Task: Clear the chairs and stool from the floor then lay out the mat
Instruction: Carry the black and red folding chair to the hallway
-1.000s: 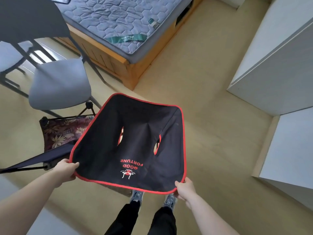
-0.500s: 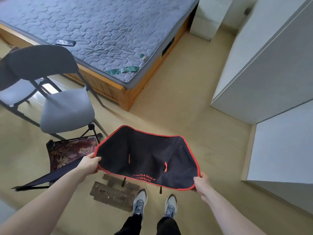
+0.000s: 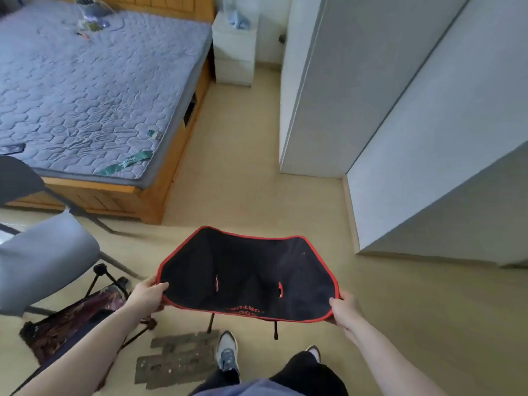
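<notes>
both hands, left hand [image 3: 147, 292] and right hand [image 3: 344, 309], grip the black camp chair [image 3: 245, 277] by its near corners, now carried further from the bed [image 3: 94, 90], clearing underway.

open floor [image 3: 251, 167] ahead between bed [image 3: 160, 192] and wardrobe [image 3: 328, 110].

Grey chair [image 3: 43, 258] cut off left

A home bedroom: a wooden-framed bed with a grey quilted mattress [image 3: 85, 90], a small white nightstand [image 3: 234, 52], tall white wardrobes [image 3: 357, 95].
</notes>
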Available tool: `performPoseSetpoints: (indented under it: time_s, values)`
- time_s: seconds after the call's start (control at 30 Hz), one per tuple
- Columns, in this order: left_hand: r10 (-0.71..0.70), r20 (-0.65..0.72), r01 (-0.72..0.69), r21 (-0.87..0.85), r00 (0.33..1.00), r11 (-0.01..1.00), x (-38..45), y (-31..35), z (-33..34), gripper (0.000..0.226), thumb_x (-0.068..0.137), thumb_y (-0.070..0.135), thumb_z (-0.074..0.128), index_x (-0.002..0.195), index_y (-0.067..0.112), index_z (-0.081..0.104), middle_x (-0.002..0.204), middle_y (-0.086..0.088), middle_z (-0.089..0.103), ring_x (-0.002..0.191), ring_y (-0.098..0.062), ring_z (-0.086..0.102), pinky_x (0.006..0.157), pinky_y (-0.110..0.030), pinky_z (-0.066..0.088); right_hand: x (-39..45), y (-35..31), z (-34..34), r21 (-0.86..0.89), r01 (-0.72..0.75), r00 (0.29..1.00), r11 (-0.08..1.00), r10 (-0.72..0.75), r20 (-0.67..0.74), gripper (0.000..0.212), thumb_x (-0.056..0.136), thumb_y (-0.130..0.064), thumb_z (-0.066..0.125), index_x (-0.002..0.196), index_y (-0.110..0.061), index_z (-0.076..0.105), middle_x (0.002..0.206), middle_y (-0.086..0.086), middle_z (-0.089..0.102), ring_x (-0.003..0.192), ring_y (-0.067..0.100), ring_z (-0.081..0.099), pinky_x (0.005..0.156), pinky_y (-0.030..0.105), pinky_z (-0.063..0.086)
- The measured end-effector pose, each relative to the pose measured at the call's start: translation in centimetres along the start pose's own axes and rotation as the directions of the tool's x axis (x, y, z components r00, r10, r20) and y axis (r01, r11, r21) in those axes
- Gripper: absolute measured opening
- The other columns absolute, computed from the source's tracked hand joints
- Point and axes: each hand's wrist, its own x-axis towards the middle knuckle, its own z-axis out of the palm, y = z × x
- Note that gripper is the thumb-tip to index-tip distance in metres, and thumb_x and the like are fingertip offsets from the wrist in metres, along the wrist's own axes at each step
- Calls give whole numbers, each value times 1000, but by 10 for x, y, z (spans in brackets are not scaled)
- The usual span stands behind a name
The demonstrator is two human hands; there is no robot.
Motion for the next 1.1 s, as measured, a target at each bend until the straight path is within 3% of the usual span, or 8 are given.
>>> performPoseSetpoints:
  time_s: [0.13,0.23,0.3,0.63,0.9,1.0,1.1]
  values:
    - [78,35,-81,93,996,992,-17,51,34,17,104,21,52,118,15,57,95,-19,69,91,-36,69,82,-46,60,-22,11,-49,125,-4,998,992,11,-57,31,89,-2,47,100,-12,74,95,13,76,89,30,72,78,49,64]
    - [148,73,-157,154,986,976,-34,85,73,17,104,22,51,118,16,57,96,-17,71,91,-35,69,85,-48,59,-32,23,-97,222,-8,995,975,28,-90,30,93,1,45,95,-11,71,94,13,74,88,30,72,62,34,63]
    - [192,88,-205,184,977,961,-52,108,107,16,104,22,51,118,16,57,95,-18,72,90,-35,70,84,-47,60,-33,39,-135,262,-7,994,965,36,-104,29,93,1,45,97,-10,71,94,12,74,87,30,72,58,31,61]
    - [326,169,-361,250,930,899,-143,195,291,14,101,21,56,109,15,65,92,-15,75,84,-31,74,82,-45,61,-30,115,-332,431,39,973,902,63,-220,27,93,7,45,97,-4,70,93,13,74,88,27,73,70,38,64]
    - [384,391,-508,290,837,811,-188,265,435,15,100,22,57,110,15,67,87,-13,77,80,-29,76,80,-45,62,-30,176,-458,508,45,921,860,161,-354,26,90,11,44,96,6,69,96,19,72,90,32,71,74,42,64]
    - [386,469,-552,292,795,781,-206,294,490,16,102,19,54,112,13,64,86,-19,76,81,-31,74,77,-42,60,-28,195,-494,536,37,891,844,215,-400,26,92,9,46,93,2,70,94,17,72,86,31,73,78,44,64]
    - [388,531,-591,288,753,754,-221,324,547,15,101,15,54,111,13,64,84,-23,76,77,-32,73,77,-42,58,-18,213,-531,565,25,854,824,276,-440,21,89,9,46,90,8,68,89,17,72,82,35,73,78,49,63]
